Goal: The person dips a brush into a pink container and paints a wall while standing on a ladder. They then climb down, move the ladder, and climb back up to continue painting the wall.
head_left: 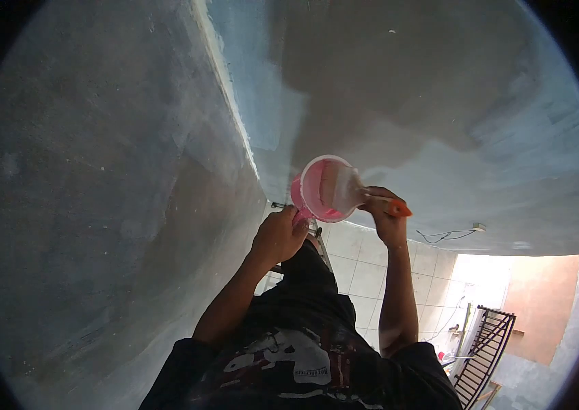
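A pink dipper [312, 190] with a pale rim is held up in front of the wall, its handle in my left hand [280, 236], whose fingers are closed round it. My right hand [385, 214] grips a wide brush [346, 189] by its handle, which ends in an orange tip. The brush head is over the mouth of the dipper. What liquid the dipper holds, if any, cannot be made out. Dark damp-looking patches mark the grey wall [385, 82] ahead.
Another grey wall [84, 171] rises at the left, with a whitish seam at the corner. Ladder parts [321, 249] show below the dipper, above a tiled floor [365, 277]. Wires hang from a small box [479, 227]. A dark metal railing [484, 355] stands at lower right.
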{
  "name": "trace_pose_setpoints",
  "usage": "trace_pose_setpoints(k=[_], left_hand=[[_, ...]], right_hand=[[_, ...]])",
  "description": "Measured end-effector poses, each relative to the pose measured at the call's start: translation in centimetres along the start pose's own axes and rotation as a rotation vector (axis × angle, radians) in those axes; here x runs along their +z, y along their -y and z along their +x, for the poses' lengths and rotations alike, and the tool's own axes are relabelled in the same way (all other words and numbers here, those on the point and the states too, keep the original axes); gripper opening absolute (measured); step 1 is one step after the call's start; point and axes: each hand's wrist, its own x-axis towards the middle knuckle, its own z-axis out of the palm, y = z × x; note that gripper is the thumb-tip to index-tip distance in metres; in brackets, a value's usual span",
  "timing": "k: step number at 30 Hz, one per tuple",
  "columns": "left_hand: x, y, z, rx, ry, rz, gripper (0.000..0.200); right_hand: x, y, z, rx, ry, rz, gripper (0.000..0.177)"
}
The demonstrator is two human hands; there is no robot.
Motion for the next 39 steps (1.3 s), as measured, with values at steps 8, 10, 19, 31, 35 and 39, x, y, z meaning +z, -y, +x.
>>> trace_pose_setpoints(k=[8, 10, 19, 31, 35, 39], left_hand=[[0.7, 0.2, 0.8, 0.007, 0.051, -0.129, 0.027], [1.5, 1.1, 0.7, 0.096, 0.021, -0.156, 0.025], [2.7, 1.8, 2.7, -0.176, 0.233, -0.650, 0.026], [1.0, 1.6, 3.2, -0.264, 0.166, -0.608, 0.023], [1.2, 2.1, 3.6, -0.269, 0.140, -0.579, 0.026], [1.2, 1.8, 3.8, -0.254, 0.147, -0.608, 0.027]], right_hand=[[-1.3, -3.4, -4.0, 0.134, -0.400, 0.835, 0.021], [-1.5, -4.0, -4.2, 0.072, -0.465, 0.874, 0.024], [-14.2, 5.0, 3.5, -0.563, -0.793, 0.818, 0.029], [-32.9, 21.9, 12.5, -1.131, -1.132, 0.616, 0.032], [-32.5, 15.8, 12.4, -0.986, -1.260, 0.425, 0.026], [-30.2, 5.1, 10.5, -0.865, -1.419, 0.463, 0.019]])
